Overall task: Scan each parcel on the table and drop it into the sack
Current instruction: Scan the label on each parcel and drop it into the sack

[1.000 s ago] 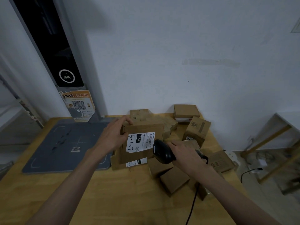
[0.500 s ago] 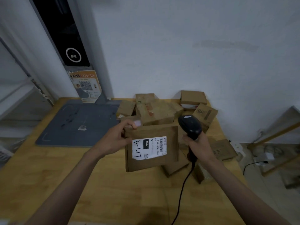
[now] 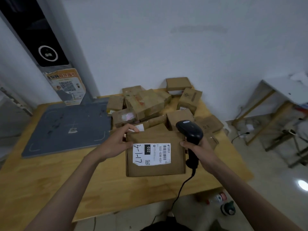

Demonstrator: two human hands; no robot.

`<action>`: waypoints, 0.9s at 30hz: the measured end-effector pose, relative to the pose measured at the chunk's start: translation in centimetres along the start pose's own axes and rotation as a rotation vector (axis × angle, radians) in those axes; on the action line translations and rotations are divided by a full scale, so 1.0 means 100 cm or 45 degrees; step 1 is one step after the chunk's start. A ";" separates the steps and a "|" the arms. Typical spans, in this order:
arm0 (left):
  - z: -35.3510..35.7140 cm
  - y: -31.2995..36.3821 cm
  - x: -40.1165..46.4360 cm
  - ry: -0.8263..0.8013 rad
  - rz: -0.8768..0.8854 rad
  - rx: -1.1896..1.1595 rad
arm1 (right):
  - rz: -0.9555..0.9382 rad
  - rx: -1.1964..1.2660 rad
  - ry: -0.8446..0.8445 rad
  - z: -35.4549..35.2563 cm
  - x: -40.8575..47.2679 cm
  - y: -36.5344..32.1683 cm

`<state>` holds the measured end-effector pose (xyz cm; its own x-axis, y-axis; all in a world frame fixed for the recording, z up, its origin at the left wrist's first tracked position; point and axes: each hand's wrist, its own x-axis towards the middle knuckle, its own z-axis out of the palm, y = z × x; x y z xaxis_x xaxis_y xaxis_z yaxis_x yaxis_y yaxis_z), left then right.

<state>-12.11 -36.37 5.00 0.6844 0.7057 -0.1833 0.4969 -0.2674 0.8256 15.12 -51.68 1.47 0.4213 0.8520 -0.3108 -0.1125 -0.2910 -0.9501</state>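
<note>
Above the wooden table (image 3: 50, 189), my left hand (image 3: 115, 144) grips the top-left corner of a flat cardboard parcel (image 3: 155, 170), label up, thumb on its face and fingers curled over the edge. My right hand (image 3: 198, 147) is wrapped round the black scanner (image 3: 190, 129) just beside it; more parcels (image 3: 145, 104) are heaped behind

Wall: plain white wall (image 3: 166, 47) ahead of me.
Floor: pale glossy floor (image 3: 275, 189).
Furniture: my wooden counter (image 3: 50, 180); white side table (image 3: 283, 90) to my right.

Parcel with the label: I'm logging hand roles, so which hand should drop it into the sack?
Left. The left hand already grips the parcel; the right hand holds the scanner. No sack shows.
</note>
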 end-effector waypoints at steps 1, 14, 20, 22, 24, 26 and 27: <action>0.003 -0.003 -0.003 -0.017 0.020 0.067 | -0.009 -0.021 0.017 0.001 -0.012 0.005; 0.123 -0.014 -0.064 -0.399 0.315 0.662 | 0.080 -0.011 0.518 0.006 -0.213 0.102; 0.188 0.007 -0.085 -0.594 0.453 0.746 | 0.161 0.151 0.769 -0.024 -0.292 0.152; 0.210 0.017 -0.092 -0.645 0.497 0.763 | 0.214 0.124 0.873 -0.034 -0.312 0.166; 0.233 0.027 -0.099 -0.688 0.533 0.776 | 0.302 0.085 1.010 -0.045 -0.330 0.182; 0.257 0.039 -0.108 -0.703 0.572 0.824 | 0.417 0.071 1.084 -0.058 -0.349 0.198; 0.270 0.043 -0.112 -0.712 0.602 0.857 | 0.478 0.111 1.097 -0.065 -0.359 0.207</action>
<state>-3.23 -63.14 -3.77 0.9573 0.0658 -0.2816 0.1885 -0.8804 0.4352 3.51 -91.08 -6.86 0.8600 0.0837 -0.5033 -0.4282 -0.4180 -0.8012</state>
